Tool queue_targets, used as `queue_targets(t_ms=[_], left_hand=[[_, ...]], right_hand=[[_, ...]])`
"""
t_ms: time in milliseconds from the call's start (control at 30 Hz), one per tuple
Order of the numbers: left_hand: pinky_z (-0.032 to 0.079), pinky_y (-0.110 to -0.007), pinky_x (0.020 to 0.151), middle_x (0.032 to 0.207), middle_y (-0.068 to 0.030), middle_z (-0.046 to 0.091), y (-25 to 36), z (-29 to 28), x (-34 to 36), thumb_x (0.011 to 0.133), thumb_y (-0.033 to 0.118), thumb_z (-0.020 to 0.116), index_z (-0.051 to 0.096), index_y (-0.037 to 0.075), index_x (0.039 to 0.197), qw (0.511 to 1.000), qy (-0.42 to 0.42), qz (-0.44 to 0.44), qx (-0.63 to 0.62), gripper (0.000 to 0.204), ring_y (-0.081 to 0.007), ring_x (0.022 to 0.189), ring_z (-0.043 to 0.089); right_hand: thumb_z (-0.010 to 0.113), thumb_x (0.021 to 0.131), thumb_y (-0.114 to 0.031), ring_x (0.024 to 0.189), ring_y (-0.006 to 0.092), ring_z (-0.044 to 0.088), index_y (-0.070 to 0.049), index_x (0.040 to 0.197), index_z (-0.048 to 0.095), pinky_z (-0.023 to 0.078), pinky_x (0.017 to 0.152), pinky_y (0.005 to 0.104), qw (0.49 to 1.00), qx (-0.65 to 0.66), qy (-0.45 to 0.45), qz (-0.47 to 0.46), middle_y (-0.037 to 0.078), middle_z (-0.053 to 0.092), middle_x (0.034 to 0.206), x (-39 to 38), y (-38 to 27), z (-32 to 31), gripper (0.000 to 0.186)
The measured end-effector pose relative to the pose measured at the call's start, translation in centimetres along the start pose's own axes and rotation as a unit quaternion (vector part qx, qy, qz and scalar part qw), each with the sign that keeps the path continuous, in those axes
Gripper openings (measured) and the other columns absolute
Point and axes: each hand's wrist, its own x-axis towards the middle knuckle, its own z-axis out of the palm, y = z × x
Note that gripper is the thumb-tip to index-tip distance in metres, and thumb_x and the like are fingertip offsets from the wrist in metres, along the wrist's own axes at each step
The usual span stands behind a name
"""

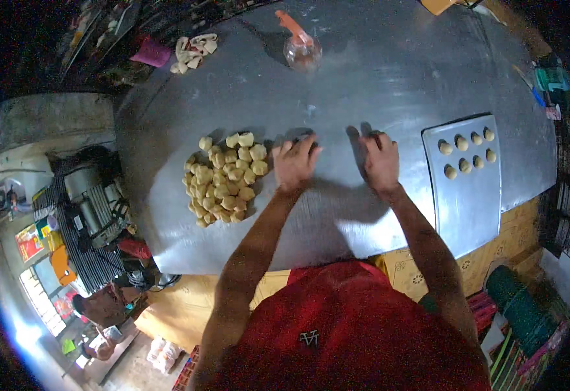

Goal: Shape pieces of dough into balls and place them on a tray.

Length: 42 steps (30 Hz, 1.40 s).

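My left hand (293, 164) is over the metal table just right of a heap of pale dough pieces (223, 176). Its fingers are bent and apart, and no dough shows in them. A short way to the right, my right hand (381, 161) is low over the tabletop, fingers curled downward; whatever lies under them, if anything, is hidden. Beyond it, a flat metal tray (467, 208) holds several round dough balls (462, 143) in two rows near its far end.
The grey metal table (246, 91) spreads out before me. Toward its far side stands a clear round container with an orange handle (302, 52). A crumpled pale cloth (194, 52) and a pink cloth (151, 52) lie at the far left. Another person (106, 345) is at lower left.
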Motion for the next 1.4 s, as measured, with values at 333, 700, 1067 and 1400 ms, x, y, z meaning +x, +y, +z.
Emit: queue_targets(t_ms=[333,700,1067,1400], left_hand=[[0.047,-0.046,0.082,0.108,-0.0050,0.078,-0.7,1.3,0.3,0.100,0.044,0.071,0.074,0.017,0.127,0.985,0.110,0.114,-0.064,0.039,-0.0299,0.089,0.068],[0.048,-0.049,0.098,0.102,-0.0128,0.075,2.6,0.4,-2.8,0.095,0.025,0.074,0.075,0.010,0.117,0.994,-0.005,0.057,-0.090,0.026,-0.0322,0.097,0.069],[0.060,-0.040,0.089,0.118,-0.0153,0.073,23.9,5.4,-3.6,0.100,0.018,0.074,0.069,0.001,0.128,0.931,-0.168,-0.145,-0.290,0.034,-0.0291,0.103,0.073],[0.053,-0.047,0.102,0.124,-0.0213,0.069,37.4,11.5,-2.3,0.093,0.025,0.082,0.063,0.004,0.137,0.956,-0.214,0.027,-0.198,0.052,-0.0401,0.115,0.067]], right_hand=[[0.074,0.083,-0.007,0.104,0.0373,0.065,-0.011,0.113,0.072,0.049,0.088,0.0471,0.993,0.086,0.036,-0.066,0.018,0.065,0.110,2.1,-1.6,-2.6,0.030],[0.072,0.085,-0.005,0.105,0.0372,0.062,-0.011,0.113,0.071,0.050,0.092,0.0495,0.985,0.162,0.039,-0.042,0.013,0.067,0.112,-5.2,-1.1,0.3,0.029],[0.067,0.094,0.003,0.096,0.0407,0.069,0.004,0.114,0.070,0.057,0.084,0.0439,0.949,0.258,0.073,0.163,0.021,0.070,0.110,-13.3,11.5,-17.5,0.020],[0.073,0.089,-0.010,0.115,0.0435,0.064,0.000,0.117,0.068,0.056,0.098,0.0477,0.988,0.066,0.083,0.116,0.021,0.067,0.125,-15.6,19.5,-20.8,0.030]])
